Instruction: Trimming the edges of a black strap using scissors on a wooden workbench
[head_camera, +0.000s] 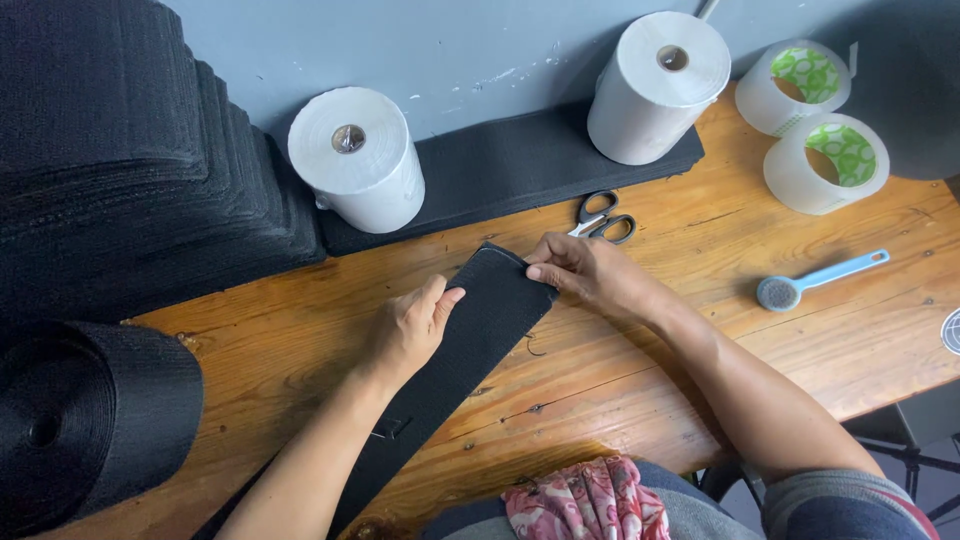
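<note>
Head camera looks steeply down, close, probably slightly leftward, over the wooden table (800, 330).

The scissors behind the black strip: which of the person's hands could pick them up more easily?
Probably the right hand: it pinches the black strip's top corner just below the scissors. The left hand rests farther away on the strip.

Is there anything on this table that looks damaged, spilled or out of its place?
Nothing is spilled or broken. A loose dark thread lies on the wooden table beside the black strip that the left hand and right hand hold. The grey wall has small chipped spots of paint.
</note>
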